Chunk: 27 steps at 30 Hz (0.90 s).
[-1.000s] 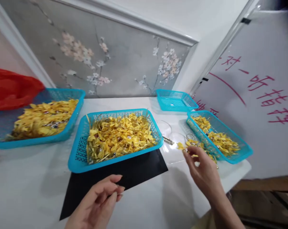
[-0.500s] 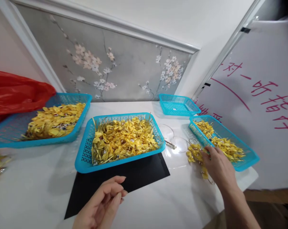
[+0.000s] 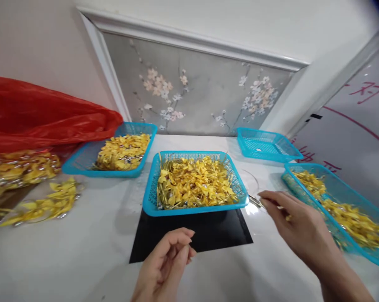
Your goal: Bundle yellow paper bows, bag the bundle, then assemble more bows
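My left hand (image 3: 167, 262) is held over the near edge of the black mat (image 3: 189, 235), thumb and fingertips together. Whatever is between them, if anything, is too small to make out. My right hand (image 3: 302, 228) reaches in from the right, its thumb and forefinger closed at the near end of a pair of metal tweezers (image 3: 255, 202) on the white table. A bit of yellow shows under its palm. Before both hands stands a blue basket (image 3: 195, 211) heaped with yellow petal pieces on wire stems with pearly beads (image 3: 195, 182).
On the right, another blue basket (image 3: 370, 253) holds yellow pieces; a blue basket (image 3: 268, 156) stands behind it. At left are a filled blue basket (image 3: 145, 161), a red plastic bag (image 3: 51, 119) and a loose yellow bunch (image 3: 51, 205). A whiteboard (image 3: 359, 121) leans at right.
My right hand has left the yellow bunch beside the right basket and moved to the tweezers. The left hand keeps its pose. The view has turned left.
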{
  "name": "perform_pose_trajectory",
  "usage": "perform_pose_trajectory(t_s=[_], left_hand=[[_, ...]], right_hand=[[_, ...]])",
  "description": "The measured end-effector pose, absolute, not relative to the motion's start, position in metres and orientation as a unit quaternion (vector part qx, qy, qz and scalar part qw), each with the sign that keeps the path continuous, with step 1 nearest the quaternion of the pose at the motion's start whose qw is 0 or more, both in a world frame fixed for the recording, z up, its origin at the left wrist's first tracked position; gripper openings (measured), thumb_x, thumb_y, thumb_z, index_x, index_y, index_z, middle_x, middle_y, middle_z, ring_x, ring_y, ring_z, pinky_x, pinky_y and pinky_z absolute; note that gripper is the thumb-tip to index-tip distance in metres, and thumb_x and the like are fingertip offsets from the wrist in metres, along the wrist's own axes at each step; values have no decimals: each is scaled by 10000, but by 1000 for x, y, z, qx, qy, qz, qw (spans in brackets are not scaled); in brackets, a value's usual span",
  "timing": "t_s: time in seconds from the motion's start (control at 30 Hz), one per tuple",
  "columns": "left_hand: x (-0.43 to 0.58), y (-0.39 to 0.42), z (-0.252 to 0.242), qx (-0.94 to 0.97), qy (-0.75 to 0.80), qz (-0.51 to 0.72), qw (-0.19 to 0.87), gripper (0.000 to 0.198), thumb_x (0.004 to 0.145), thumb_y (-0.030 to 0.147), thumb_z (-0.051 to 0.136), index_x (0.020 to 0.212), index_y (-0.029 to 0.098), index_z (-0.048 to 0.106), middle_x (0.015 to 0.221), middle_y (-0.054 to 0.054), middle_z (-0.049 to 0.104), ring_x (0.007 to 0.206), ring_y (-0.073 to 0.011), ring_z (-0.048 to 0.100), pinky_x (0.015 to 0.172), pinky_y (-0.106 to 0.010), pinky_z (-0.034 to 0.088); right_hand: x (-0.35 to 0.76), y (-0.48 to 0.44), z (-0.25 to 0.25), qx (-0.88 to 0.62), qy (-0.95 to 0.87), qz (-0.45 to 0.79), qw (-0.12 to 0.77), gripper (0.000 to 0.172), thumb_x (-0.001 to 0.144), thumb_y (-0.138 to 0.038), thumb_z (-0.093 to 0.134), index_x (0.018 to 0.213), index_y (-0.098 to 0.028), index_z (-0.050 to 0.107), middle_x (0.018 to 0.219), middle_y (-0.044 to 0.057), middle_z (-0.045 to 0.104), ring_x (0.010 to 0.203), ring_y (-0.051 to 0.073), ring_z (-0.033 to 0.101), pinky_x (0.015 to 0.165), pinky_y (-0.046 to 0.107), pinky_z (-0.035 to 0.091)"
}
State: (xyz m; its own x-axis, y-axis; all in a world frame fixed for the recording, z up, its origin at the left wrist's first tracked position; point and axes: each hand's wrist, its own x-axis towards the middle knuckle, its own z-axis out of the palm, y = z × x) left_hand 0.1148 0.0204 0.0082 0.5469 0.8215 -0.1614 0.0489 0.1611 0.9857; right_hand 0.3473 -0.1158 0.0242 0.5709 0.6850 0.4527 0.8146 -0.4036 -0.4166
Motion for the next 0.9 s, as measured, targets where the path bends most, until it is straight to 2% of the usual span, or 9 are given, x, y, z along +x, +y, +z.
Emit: perform_pose_trajectory(t_s=[0.13,0.3,0.37,0.43,0.53,0.63,0.7,0.77,0.9], left_hand=[[111,22,9,559,377,291,679,172,792,417,660,833,252,686,962,-18,683,695,-130,601,707,-208,509],[107,23,7,544,363,281,702,166,796,414,657,807,251,685,940,-16,685,682,-127,599,682,-207,500],[106,23,6,545,360,280,704,173,802,416,649,807,248,689,948,-24,682,688,-130,602,675,-209,497],[106,23,6,544,359,279,706,178,805,414,645,803,241,687,952,-32,681,695,-133,604,668,-210,494],[105,21,6,537,357,281,711,179,801,411,648,801,235,681,943,-39,683,684,-135,599,657,-215,492],[105,20,6,540,350,278,713,182,804,410,644,803,231,680,933,-41,683,681,-134,594,644,-216,487],[105,20,6,542,345,277,714,183,810,406,638,806,228,678,933,-41,681,684,-133,596,640,-214,482],[106,20,5,545,348,279,710,183,813,404,634,808,226,678,933,-43,682,686,-135,600,640,-217,484],[105,21,3,539,358,289,706,170,801,394,656,820,228,683,956,-40,690,732,-151,631,699,-233,509]], right_hand=[[316,-66,37,-760,-567,-26,317,202,947,-240,460,977,-234,659,930,53,682,761,176,642,655,273,492],[303,-26,32,-725,-664,-84,164,315,879,-39,467,976,-237,692,884,69,641,809,208,595,699,312,484],[304,-19,28,-727,-666,-105,130,287,854,-35,508,908,-235,706,861,67,626,787,213,586,685,320,479],[307,-17,24,-729,-658,-109,154,235,874,-81,518,876,-223,706,888,72,618,793,212,587,694,326,484],[312,-18,20,-725,-649,-103,205,220,921,-169,490,980,-226,694,1021,91,600,824,203,589,714,329,499],[311,-16,19,-715,-669,-105,173,270,895,-132,518,1059,-267,685,1100,98,594,910,233,589,776,376,500],[309,-13,19,-713,-677,-108,146,270,866,-89,542,967,-271,714,1099,96,614,952,264,587,799,420,491],[309,-11,20,-713,-670,-113,174,244,861,-93,547,850,-253,731,1077,94,637,952,275,592,799,442,490],[313,-17,29,-704,-583,-40,403,189,879,-200,551,855,-232,736,983,71,692,887,219,641,798,373,523]])
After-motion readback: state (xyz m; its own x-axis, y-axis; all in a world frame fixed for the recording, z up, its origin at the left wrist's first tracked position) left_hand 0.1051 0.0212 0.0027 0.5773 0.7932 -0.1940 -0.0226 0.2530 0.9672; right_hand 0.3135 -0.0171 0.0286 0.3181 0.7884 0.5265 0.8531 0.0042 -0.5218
